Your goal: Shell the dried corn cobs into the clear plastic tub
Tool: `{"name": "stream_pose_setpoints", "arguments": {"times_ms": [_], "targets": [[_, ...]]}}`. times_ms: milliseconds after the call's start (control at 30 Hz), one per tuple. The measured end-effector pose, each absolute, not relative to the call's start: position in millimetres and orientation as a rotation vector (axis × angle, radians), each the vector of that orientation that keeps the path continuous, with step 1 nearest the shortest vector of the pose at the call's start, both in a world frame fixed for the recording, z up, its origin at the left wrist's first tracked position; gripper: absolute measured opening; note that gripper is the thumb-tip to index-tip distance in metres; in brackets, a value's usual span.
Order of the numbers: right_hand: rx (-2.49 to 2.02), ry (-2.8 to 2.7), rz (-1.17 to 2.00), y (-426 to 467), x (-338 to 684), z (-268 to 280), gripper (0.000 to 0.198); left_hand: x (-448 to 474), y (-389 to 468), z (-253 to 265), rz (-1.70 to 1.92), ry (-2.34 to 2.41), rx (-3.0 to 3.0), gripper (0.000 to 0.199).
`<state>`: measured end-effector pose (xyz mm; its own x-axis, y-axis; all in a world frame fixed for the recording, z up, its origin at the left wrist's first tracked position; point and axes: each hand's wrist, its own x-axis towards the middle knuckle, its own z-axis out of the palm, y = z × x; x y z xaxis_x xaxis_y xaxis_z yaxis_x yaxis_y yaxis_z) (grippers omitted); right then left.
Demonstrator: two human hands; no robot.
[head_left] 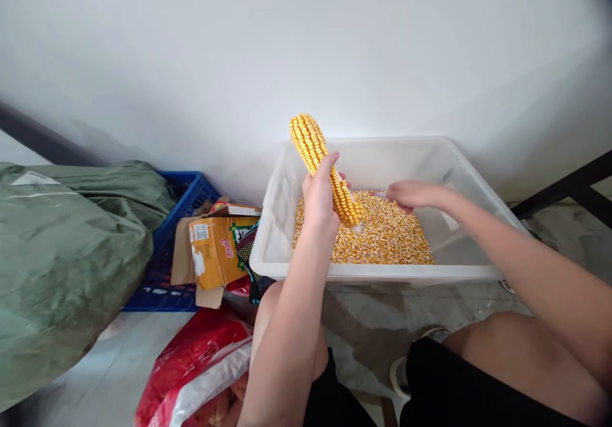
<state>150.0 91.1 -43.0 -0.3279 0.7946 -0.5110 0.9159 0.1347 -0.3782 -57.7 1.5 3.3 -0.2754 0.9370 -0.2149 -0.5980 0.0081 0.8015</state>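
So the left hand (321, 194) has its fingers wrapped round a corn cob (308, 139), thumb up along it. Cob's tilted over the left half of the plastic bin (406, 273), top end leaning toward the far-left corner, bottom end low over the loose kernels (382, 239). Those spread from near the left edge to past the middle; the right end is bare plastic.

Right hand (408, 194) is apart from the cob, just above the pile, fingers loosely curled down. Can't tell if it's pinching anything.

Most rows look full, with some ragged pale bits low down, so imo this is early in stripping the kernels. Next move, I'd say, calls for a steady left grip and right fingertips at that ragged patch.
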Motion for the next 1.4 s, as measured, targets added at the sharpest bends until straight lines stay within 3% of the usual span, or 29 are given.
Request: {"name": "stream_pose_setpoints", "arguments": {"times_ms": [100, 200, 333, 400, 667, 1100, 1400], "targets": [[2.055, 2.561, -1.257, 73, 166, 7, 0.025, -56, 2, 2, 1.605, 1.041, 0.522, 0.056], [2.127, 2.732, -1.626, 38, 173, 39, 0.026, -54, 3, 2, 1.598, 1.066, 0.561, 0.053], [2.147, 2.940, -1.093, 1, 171, 57, 0.033, -52, 3, 2, 1.577, 1.092, 0.562, 0.051], [2.103, 2.997, -0.972, -8, 170, 59, 0.031, -52, 2, 2, 1.569, 1.100, 0.546, 0.050], [1.934, 3.039, -0.919, -23, 163, 59, 0.030, -49, 0, 1, 1.609, 1.123, 0.569, 0.047], [2.030, 2.838, -0.966, -21, 156, 54, 0.048, -48, -1, 0, 1.679, 1.085, 0.637, 0.048], [2.104, 2.751, -1.015, -19, 158, 49, 0.048, -46, -3, 1, 1.706, 1.075, 0.604, 0.045]]}}
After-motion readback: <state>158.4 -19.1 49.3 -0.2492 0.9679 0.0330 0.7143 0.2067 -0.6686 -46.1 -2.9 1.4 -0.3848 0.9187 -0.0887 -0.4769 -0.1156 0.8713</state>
